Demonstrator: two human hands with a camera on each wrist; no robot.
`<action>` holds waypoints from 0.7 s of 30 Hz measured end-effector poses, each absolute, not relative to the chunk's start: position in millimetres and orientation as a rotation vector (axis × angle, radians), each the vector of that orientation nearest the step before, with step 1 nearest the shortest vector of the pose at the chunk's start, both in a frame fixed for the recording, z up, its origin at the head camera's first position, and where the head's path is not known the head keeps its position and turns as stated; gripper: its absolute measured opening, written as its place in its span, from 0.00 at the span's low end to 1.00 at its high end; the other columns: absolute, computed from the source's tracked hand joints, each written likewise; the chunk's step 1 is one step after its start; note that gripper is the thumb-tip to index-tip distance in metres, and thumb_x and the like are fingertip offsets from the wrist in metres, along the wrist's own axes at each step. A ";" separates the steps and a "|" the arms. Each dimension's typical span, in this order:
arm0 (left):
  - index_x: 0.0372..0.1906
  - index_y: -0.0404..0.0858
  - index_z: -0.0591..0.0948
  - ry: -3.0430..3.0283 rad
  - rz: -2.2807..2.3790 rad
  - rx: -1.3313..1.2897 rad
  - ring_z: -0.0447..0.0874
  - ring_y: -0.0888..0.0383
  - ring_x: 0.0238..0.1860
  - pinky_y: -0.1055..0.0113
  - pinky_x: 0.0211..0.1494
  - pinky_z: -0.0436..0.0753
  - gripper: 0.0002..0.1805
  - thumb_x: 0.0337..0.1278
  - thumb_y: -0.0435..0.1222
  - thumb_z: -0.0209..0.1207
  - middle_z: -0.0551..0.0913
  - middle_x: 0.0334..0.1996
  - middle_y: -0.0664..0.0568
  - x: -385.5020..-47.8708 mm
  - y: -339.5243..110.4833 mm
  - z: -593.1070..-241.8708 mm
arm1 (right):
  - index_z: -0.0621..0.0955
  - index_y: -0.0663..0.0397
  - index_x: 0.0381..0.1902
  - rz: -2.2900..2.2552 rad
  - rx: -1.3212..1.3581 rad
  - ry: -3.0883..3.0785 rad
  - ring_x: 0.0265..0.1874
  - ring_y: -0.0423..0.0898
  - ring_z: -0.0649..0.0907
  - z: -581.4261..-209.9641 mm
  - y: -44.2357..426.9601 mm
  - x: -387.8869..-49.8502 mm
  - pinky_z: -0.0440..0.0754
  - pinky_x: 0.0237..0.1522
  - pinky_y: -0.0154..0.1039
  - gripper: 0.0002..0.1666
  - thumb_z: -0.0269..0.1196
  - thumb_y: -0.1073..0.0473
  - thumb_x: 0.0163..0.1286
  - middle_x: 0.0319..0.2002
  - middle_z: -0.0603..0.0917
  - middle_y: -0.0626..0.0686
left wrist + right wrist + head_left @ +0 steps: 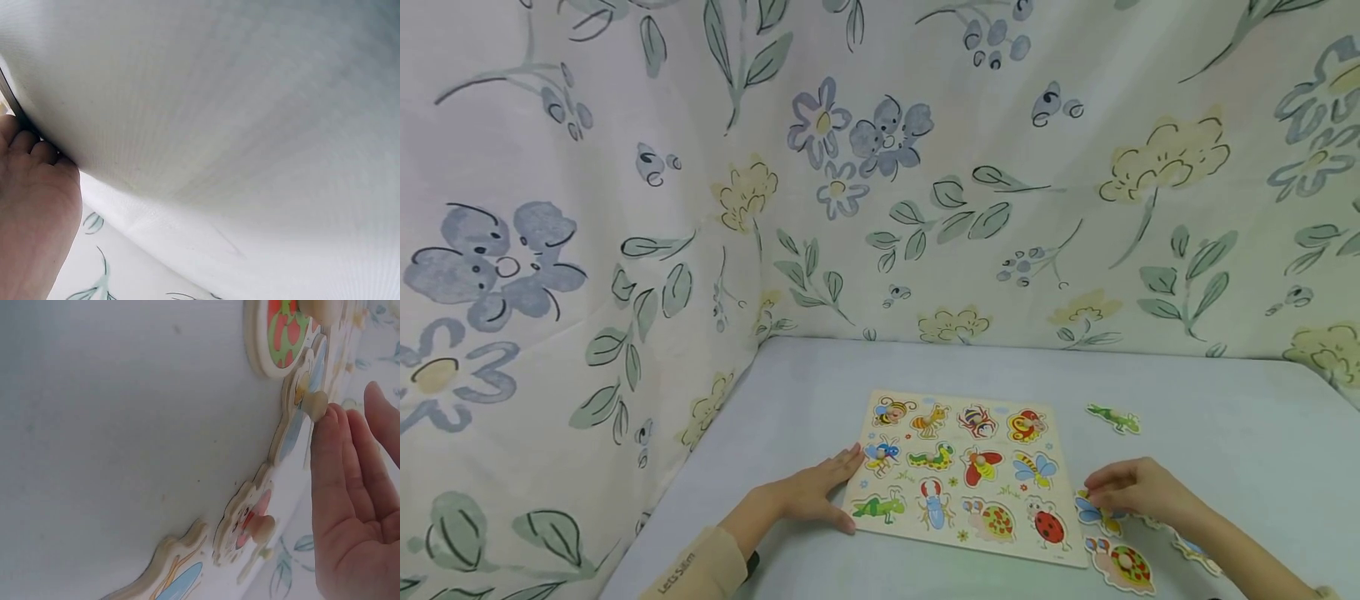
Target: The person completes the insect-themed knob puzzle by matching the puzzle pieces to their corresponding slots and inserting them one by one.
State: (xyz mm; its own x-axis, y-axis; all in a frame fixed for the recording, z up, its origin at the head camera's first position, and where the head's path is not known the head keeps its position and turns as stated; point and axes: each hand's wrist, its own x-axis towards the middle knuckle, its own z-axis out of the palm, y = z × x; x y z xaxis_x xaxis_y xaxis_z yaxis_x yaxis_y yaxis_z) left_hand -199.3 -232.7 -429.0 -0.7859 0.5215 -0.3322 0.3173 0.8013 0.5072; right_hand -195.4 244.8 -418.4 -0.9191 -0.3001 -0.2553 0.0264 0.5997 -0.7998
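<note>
A wooden insect puzzle board (1075, 546) lies flat on the table. My left hand (808, 492) rests against its left edge, with the fingers extended and the thumb by the lower corner. A caterpillar piece (931, 457) and a red-winged insect piece (982, 468) sit in the board, their knobs showing. My right hand (1138, 492) is over a loose blue-winged insect piece (1090, 514). In the right wrist view, the fingertips are at that piece's wooden knob (315, 405), while the thumb stands apart. Only part of my left hand (37, 187) shows in the left wrist view.
A snail piece (1122, 567) lies below my right hand. Other loose pieces (1197, 554) are partly hidden by my right forearm. A green insect piece (1114, 419) lies beyond the board's right edge. Flowered cloth (970, 275) hangs behind the table.
</note>
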 end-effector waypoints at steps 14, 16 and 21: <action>0.77 0.40 0.50 2.528 0.589 0.629 0.43 0.46 0.76 0.45 0.75 0.50 0.57 0.48 0.56 0.68 0.43 0.78 0.49 -200.0 -233.5 -428.2 | 0.84 0.69 0.39 -1.189 -0.240 2.515 0.32 0.45 0.83 -423.8 243.2 -192.6 0.81 0.32 0.33 0.17 0.74 0.64 0.53 0.34 0.87 0.53; 0.77 0.40 0.50 2.528 0.588 0.633 0.43 0.46 0.76 0.45 0.75 0.50 0.57 0.48 0.56 0.68 0.43 0.78 0.49 -200.4 -233.6 -429.8 | 0.84 0.67 0.38 -1.160 -0.235 2.548 0.31 0.45 0.82 -424.5 243.0 -192.1 0.81 0.31 0.33 0.17 0.75 0.64 0.52 0.34 0.86 0.52; 0.77 0.39 0.50 2.528 0.587 0.640 0.42 0.46 0.76 0.46 0.75 0.50 0.57 0.48 0.56 0.68 0.43 0.78 0.49 -201.0 -233.7 -431.3 | 0.85 0.64 0.35 -1.118 -0.281 2.595 0.30 0.45 0.81 -425.9 244.6 -191.5 0.79 0.29 0.33 0.16 0.76 0.63 0.50 0.32 0.85 0.49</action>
State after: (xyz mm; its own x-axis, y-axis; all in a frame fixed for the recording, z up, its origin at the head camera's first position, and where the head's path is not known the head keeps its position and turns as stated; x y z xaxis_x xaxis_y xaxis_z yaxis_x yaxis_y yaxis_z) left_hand -201.0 -233.7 -431.3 -0.7839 0.5275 -0.3275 0.3292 0.8003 0.5011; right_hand -191.5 244.6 -425.9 -0.9356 -0.2941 -0.1955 -0.0600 0.6778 -0.7328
